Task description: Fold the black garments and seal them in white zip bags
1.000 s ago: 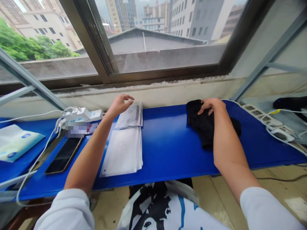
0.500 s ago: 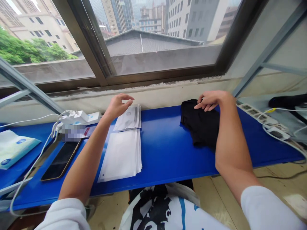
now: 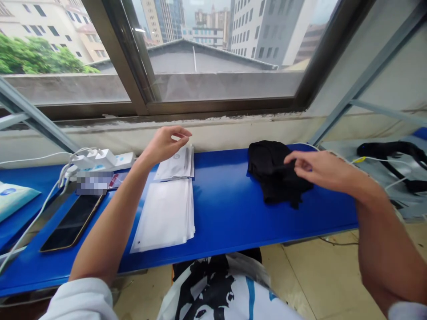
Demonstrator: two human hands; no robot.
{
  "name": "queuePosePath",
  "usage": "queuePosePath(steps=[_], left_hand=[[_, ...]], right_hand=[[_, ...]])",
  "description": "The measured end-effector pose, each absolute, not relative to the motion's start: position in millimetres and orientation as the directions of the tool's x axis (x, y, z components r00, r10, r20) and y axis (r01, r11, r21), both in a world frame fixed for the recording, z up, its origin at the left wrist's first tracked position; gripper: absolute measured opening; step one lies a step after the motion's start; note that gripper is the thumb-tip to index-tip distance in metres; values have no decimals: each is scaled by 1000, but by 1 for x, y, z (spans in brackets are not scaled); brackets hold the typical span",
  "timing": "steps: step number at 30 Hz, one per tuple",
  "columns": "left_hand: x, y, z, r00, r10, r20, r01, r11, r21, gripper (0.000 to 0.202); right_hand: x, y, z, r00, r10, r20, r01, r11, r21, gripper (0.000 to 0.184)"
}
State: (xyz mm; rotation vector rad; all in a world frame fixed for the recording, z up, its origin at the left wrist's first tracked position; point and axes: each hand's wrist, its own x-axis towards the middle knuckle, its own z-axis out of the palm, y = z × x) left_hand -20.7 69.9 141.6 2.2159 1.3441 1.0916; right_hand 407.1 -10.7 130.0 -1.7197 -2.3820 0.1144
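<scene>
My left hand [image 3: 169, 143] hovers over the far end of a stack of frosted plastic bags [image 3: 165, 213], its thumb and fingers a little apart and nothing between them. A smaller white packet [image 3: 175, 166] with a printed mark lies beneath it. Over the right part of a crumpled black cloth garment [image 3: 268, 166] is my right hand [image 3: 313, 170]. Its index finger points left across the fabric and the other fingers are loosely bent; no grip on the cloth is visible. Whether the fingertips touch the cloth is hard to see.
On the blue table [image 3: 220, 200], a phone [image 3: 73, 224] lies at the left near a white power strip [image 3: 106, 160] with cables. A tissue pack [image 3: 16, 198] is at the far left. Black straps [image 3: 393, 155] lie at the right. A window [image 3: 216, 84] stands behind.
My right hand has moved right and lower over the black garment, whose right part now lies bunched. My left hand has stayed nearly still. The view has shifted slightly to the right.
</scene>
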Motion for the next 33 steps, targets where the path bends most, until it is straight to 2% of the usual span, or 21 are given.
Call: queuePosePath(steps=[3, 6, 8, 10, 12, 13, 15, 16, 18, 20, 23, 25, 28, 31, 33], left_hand=[[-6, 47, 155, 409, 817, 407, 373, -557, 742, 34], [11, 22, 163, 597, 732, 328, 129, -491, 861, 55], [19, 12, 164, 652, 697, 298, 100, -468, 878, 74], [23, 8, 163, 623, 721, 305, 141, -487, 862, 85], [22, 10, 163, 526, 779, 340, 184, -494, 850, 77], [20, 12, 163, 458, 813, 360, 196, -487, 851, 68], [12, 17, 165, 304, 864, 402, 210, -472, 856, 52], [7, 19, 167, 238, 873, 425, 219, -475, 853, 46], [-3, 22, 171, 172, 872, 458, 257, -488, 834, 38], [-13, 22, 176, 136, 855, 500, 292, -517, 805, 32], [-22, 18, 184, 45, 789, 612, 227, -605, 763, 28], [-24, 13, 190, -30, 739, 673, 88, -669, 738, 26], [-24, 6, 196, -123, 727, 676, -109, -687, 719, 30], [-25, 11, 198, -153, 762, 630, -197, -648, 736, 34], [-28, 22, 194, -143, 800, 582, -211, -600, 772, 33]], right_hand=[[374, -3, 183, -240, 859, 453, 803, 438, -405, 23], [321, 10, 209, -128, 776, 617, 547, 574, -609, 20], [287, 21, 208, -127, 767, 629, 285, 636, -717, 18], [264, 30, 202, -179, 760, 625, 56, 642, -765, 18], [253, 35, 194, -239, 732, 638, -75, 641, -764, 21], [253, 36, 192, -266, 717, 645, -108, 642, -759, 30], [259, 35, 190, -301, 697, 650, -120, 649, -752, 48], [263, 35, 190, -296, 691, 660, -100, 664, -741, 50], [273, 34, 193, -207, 669, 714, 1, 730, -684, 38], [279, 35, 196, -64, 616, 785, 170, 782, -600, 26], [280, 41, 197, 139, 512, 848, 322, 786, -527, 32], [279, 46, 196, 208, 502, 840, 295, 786, -543, 38], [279, 52, 194, 198, 585, 786, 204, 760, -617, 47], [284, 59, 193, 117, 680, 724, 70, 721, -689, 46], [289, 68, 191, -33, 745, 667, -16, 667, -745, 53]])
